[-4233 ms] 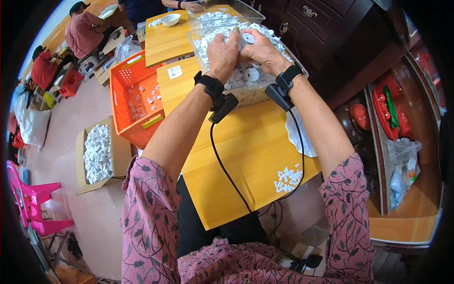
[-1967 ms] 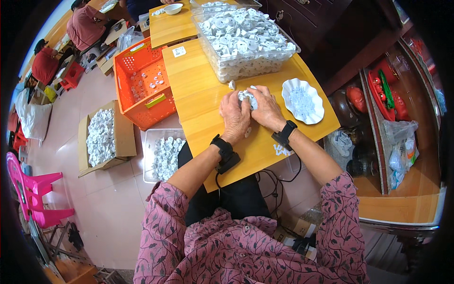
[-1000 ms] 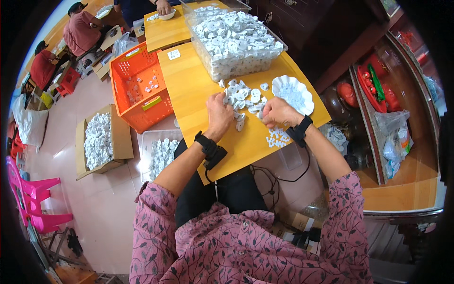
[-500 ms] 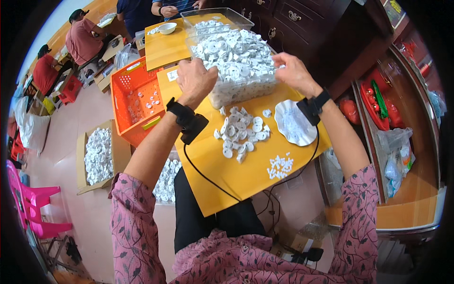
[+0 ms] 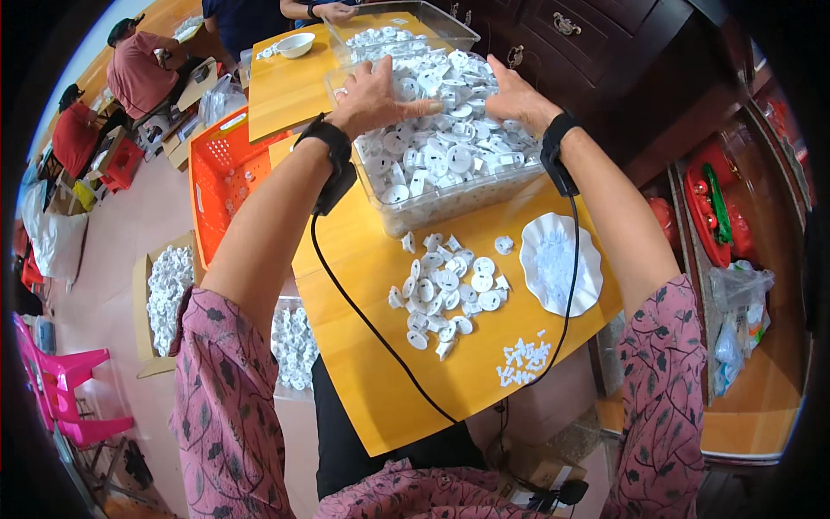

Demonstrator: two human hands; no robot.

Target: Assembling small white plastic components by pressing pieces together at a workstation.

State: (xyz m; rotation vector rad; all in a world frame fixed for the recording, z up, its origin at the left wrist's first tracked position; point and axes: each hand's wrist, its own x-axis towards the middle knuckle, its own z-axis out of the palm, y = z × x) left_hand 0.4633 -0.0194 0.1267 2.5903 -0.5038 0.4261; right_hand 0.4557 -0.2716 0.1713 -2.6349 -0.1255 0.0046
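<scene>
A clear plastic bin (image 5: 450, 206) heaped with small white round plastic parts (image 5: 462, 143) stands on the yellow tabletop (image 5: 380, 381). At the heap's left side lies my left hand (image 5: 373, 99), fingers spread and thumb stretched over the parts. My right hand (image 5: 516, 95) rests at the right side of the heap, fingers apart. Neither hand visibly grips anything, though some fingertips are hidden. In front of the bin is a loose pile of the same parts (image 5: 445, 290). Beside it sits a white wavy-edged dish (image 5: 530, 259) with small clear pieces, and nearer me are tiny white pegs (image 5: 523, 362).
An orange crate (image 5: 202, 199) with a few parts stands left of the table. Lower left are a cardboard box (image 5: 143, 324) of white parts and a pink chair (image 5: 69, 372). Dark cables run from both wrist bands. A dark drawer cabinet (image 5: 596, 60) is at far right; other people work beyond.
Both hands have moved farther forward over the bin, and their fingers have spread apart. The bin and table appear lower in the view.
</scene>
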